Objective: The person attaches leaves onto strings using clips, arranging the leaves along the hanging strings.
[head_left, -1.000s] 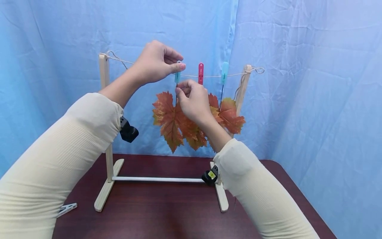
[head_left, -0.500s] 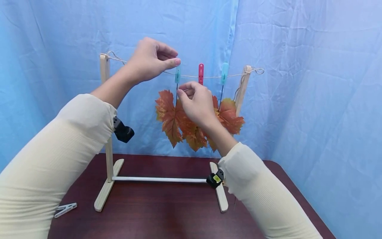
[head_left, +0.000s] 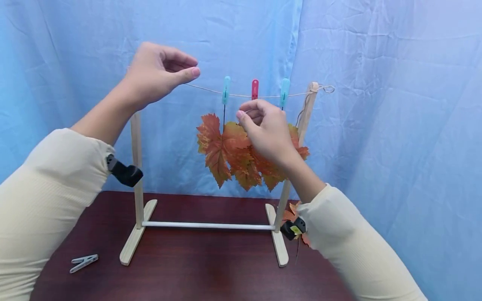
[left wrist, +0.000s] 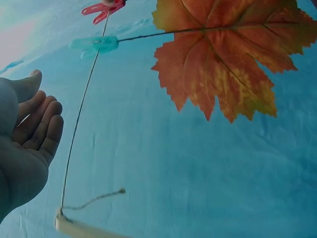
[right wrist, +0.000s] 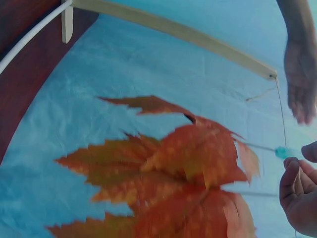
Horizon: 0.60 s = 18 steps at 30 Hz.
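Note:
My left hand [head_left: 162, 75] is in the air left of the hung leaves, fingers loosely bent and holding nothing. To its right a teal clothespin [head_left: 226, 90] clips a leaf stem to the string [head_left: 205, 88]. From that stem hangs an orange-red artificial maple leaf [head_left: 216, 150], large in the left wrist view too [left wrist: 233, 59]. My right hand [head_left: 267, 129] overlaps the hanging leaves just under a red clothespin [head_left: 255, 89], thumb and fingers loosely curled with nothing between them. A second teal clothespin [head_left: 285, 92] grips the string farther right; the right hand hides part of its leaf.
Wooden posts [head_left: 137, 167] on flat feet carry the string, joined low by a white rod [head_left: 207, 226]. A white clothespin [head_left: 84, 262] lies on the dark red table [head_left: 188, 267] at left. Another leaf [head_left: 290, 215] lies partly behind the right sleeve. Blue curtains [head_left: 376, 125] hang behind.
My left hand has let go of the left teal clothespin and moved away to the left. My right hand has left that leaf's stem and shifted right. The leaf stays hanging.

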Motion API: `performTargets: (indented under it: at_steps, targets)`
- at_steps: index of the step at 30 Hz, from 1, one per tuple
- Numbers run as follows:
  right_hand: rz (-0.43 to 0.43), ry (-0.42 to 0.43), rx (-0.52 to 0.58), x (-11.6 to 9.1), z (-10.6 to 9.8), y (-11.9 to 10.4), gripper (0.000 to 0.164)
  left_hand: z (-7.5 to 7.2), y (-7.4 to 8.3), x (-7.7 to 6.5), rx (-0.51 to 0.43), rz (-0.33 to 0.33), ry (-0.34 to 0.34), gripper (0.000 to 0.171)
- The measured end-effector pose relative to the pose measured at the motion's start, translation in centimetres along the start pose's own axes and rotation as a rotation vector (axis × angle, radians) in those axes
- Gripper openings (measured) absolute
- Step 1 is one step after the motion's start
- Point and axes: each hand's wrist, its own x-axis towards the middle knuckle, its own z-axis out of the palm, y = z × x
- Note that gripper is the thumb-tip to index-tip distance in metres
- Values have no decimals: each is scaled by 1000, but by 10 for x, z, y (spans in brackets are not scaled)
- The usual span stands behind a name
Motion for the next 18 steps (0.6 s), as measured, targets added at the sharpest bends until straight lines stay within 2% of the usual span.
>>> performTargets:
  at_steps: [6, 11, 15, 18]
  targets:
    - [-56, 46, -39, -6, -24, 13, 17, -23, -20, -26, -17, -81, 44, 44]
    - [-124, 60, -137, -14, -51, 27, 18, -40, -39, -46, -107, -169, 77, 39]
    - [-164, 77, -226, -24, -75, 35, 18, -54, -55, -64, -138, -229, 103, 35]
    - [-200, 113, -283, -31, -91, 44, 17, -63, -70, -79, -137, -246, 138, 32]
